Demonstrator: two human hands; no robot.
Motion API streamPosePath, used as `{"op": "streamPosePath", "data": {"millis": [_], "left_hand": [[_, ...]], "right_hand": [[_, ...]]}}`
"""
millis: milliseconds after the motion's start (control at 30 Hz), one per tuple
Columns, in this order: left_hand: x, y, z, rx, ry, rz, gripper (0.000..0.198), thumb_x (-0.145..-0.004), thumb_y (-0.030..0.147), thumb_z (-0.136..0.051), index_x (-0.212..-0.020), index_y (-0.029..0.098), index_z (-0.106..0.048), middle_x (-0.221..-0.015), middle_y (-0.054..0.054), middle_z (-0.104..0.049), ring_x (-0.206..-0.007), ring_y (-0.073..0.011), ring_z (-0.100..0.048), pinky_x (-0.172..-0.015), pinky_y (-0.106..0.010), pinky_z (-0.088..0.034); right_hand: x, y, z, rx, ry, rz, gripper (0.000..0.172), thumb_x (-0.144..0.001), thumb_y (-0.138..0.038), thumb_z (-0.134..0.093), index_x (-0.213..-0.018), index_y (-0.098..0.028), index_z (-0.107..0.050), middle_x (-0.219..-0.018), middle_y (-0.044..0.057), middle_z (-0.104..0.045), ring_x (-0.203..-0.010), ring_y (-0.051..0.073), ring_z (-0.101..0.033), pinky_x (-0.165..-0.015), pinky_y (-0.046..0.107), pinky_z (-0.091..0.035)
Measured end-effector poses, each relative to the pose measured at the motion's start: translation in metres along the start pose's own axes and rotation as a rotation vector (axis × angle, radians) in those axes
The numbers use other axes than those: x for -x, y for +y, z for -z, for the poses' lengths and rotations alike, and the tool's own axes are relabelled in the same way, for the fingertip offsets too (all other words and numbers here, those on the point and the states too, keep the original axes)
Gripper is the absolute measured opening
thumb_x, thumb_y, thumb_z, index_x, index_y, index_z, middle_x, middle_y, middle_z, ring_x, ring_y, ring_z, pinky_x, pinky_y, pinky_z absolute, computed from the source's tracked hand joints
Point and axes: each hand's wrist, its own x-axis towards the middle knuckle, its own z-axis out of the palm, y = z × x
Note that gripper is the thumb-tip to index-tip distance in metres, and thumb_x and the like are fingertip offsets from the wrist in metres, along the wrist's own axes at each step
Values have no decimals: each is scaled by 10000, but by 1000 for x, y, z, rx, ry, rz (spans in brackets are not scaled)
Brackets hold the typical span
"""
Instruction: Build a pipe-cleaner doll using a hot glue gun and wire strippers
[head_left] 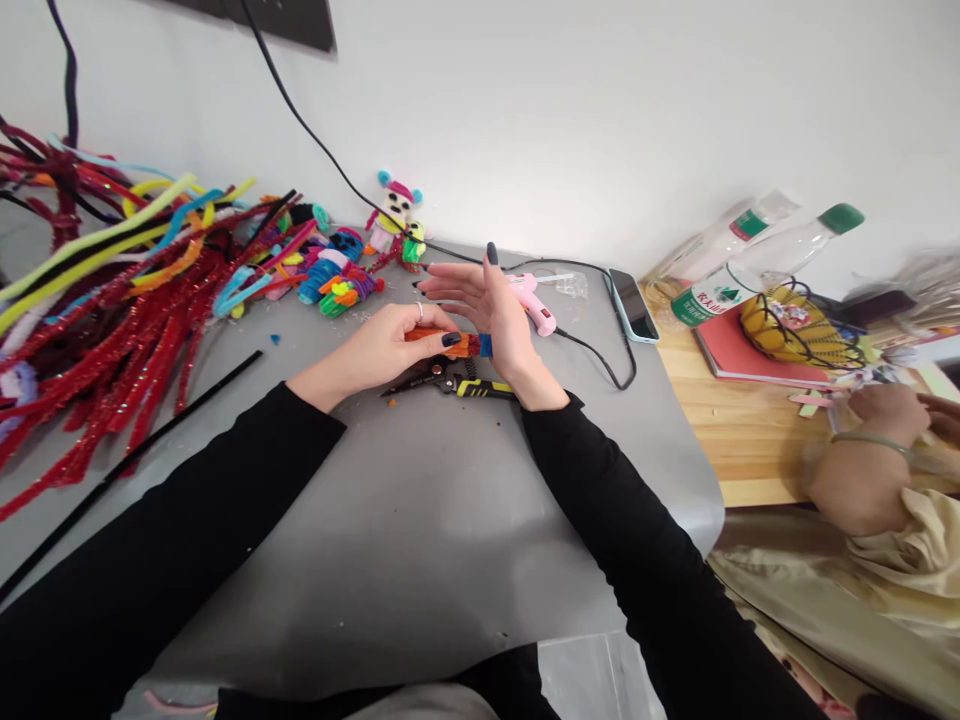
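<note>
Between the thumb and fingers of my left hand [375, 348] is a small pipe-cleaner piece [459, 345], orange with dark red and a blue end. My right hand [501, 325] is open, its fingers stretched out and the palm turned toward the blue end. The palm appears to touch that end. Just below both hands lie pliers [484, 387] with yellow-and-black handles; their jaws are dark. Behind my right hand rests a pink glue gun [534, 303], partly hidden by it.
Loose pipe cleaners [142, 330] cover the left side. Several finished pipe-cleaner figures [341, 285] lie at the back, near an upright bear-like doll [394, 210]. A phone [634, 305] and a black cable [600, 375] are on the right. Beyond, a co-worker's arm [862, 480] rests by a wooden table [739, 440].
</note>
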Motion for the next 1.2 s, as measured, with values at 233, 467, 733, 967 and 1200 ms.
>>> {"op": "streamPosePath", "data": {"millis": [233, 467, 733, 967, 1200], "left_hand": [[0, 0, 0, -4, 6, 12, 326, -838, 483, -698, -936, 174, -731, -915, -68, -775, -821, -241, -716, -775, -354, -585], [-1, -3, 2, 50, -7, 18, 372, -835, 502, -723, -996, 167, -743, -984, -83, -781, -869, -238, -716, -805, -347, -585], [1, -3, 0, 137, 31, 85, 492, -831, 598, -731, -1079, 173, -733, -1039, -103, -766, -849, -234, -688, -698, -320, -544], [-1, -6, 5, 139, 253, 91, 367, -859, 467, -719, -1092, 184, -728, -1015, -78, -770, -882, -218, -683, -776, -309, -557], [-3, -4, 11, 111, 432, 119, 256, -879, 318, -662, -1087, 188, -736, -1038, -74, -783, -899, -216, -700, -722, -275, -542]], "right_hand": [[0, 1, 0, -2, -8, -2, 638, -1001, -740, -327, -977, -287, -776, -1078, 48, -824, -1083, 187, -765, -998, 379, -590], [-2, 4, 7, -13, -29, 45, 650, -968, -779, -380, -1062, -257, -755, -1098, 43, -807, -1116, 208, -734, -1049, 404, -552], [-7, 7, 21, 26, 77, 169, 644, -986, -764, -365, -1118, -248, -727, -1173, 82, -778, -1112, 250, -728, -1008, 455, -573], [-5, 10, 20, 262, 226, 213, 458, -963, -684, -559, -1085, -265, -699, -1124, 60, -749, -1020, 200, -710, -929, 370, -567], [-9, 22, 19, 284, 168, 214, 385, -919, -589, -690, -1096, -246, -702, -1108, 54, -763, -934, 168, -712, -825, 330, -596]]}}
